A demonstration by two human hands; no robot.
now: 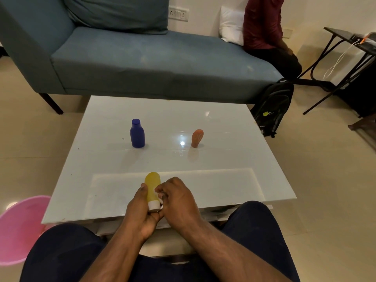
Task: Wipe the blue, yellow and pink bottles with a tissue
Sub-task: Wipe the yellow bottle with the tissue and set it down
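Note:
My left hand (140, 208) grips the yellow bottle (152, 185) near its white cap, which points toward me, above the table's near edge. My right hand (179, 200) pinches a small white tissue (158, 195) against the bottle's right side. The blue bottle (137, 133) stands upright at the table's middle left. The pink bottle (197, 138) stands on its cap at the middle right. Most of the tissue is hidden under my fingers.
The white glossy table (234, 169) stands before a blue sofa (142, 58). A pink tub (18, 228) sits on the floor at my left. A black backpack (272, 106) leans beyond the table's far right corner. A person (266, 33) sits on the sofa's right end.

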